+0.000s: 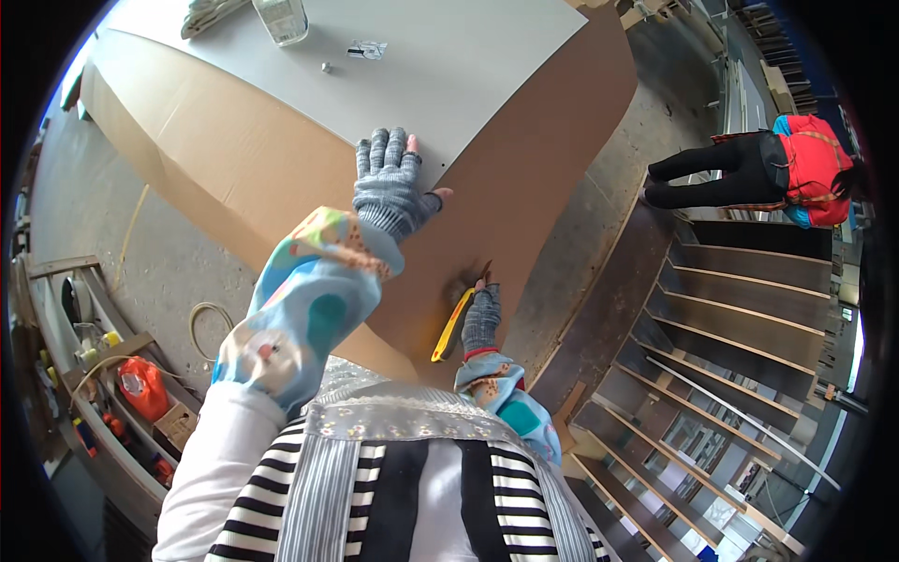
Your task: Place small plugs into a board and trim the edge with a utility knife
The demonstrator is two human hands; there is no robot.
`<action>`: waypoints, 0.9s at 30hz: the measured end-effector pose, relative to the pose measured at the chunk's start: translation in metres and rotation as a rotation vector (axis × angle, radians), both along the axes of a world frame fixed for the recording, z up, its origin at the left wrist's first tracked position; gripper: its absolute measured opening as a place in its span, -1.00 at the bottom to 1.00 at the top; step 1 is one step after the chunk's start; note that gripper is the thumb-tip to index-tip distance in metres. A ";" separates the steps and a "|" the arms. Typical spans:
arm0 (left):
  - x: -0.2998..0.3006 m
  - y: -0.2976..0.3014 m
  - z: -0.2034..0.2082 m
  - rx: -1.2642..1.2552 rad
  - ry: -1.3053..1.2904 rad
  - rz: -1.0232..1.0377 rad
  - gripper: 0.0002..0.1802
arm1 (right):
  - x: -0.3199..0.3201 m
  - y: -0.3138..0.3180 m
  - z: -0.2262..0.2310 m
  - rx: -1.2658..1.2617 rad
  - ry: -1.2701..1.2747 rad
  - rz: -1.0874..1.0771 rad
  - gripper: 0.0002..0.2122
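Note:
My left hand (389, 183), in a grey fingerless glove, lies flat with fingers spread on the edge of a large grey-white board (440, 66). The board rests on a big brown cardboard sheet (534, 169). My right hand (480, 314), also gloved, grips a yellow utility knife (452, 323) against the cardboard, just below the board's edge. Colourful patterned sleeve covers wrap both forearms.
A clear plastic jar (281, 19) and a small label lie on the board's far end. A person in a red top (796, 169) bends over at the right. Dark wooden shelving (712, 356) stands at lower right. A cluttered tool shelf (112, 393) and coiled cord sit at left.

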State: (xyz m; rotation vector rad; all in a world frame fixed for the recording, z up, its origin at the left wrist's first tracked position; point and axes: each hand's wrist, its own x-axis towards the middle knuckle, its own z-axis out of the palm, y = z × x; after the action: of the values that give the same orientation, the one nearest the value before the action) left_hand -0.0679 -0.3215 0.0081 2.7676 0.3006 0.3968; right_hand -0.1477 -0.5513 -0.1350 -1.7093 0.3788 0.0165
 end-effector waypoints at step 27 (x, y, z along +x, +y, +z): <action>-0.119 -0.093 -0.093 -0.437 1.061 -0.425 -0.27 | -0.018 -0.031 -0.009 0.238 0.395 -0.012 -0.76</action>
State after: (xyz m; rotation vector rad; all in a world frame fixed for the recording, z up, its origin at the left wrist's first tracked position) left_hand -0.1866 -0.4146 -0.0850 2.2502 0.0075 -1.1206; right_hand -0.1656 -0.5820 -0.1437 -1.4632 0.6527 0.3801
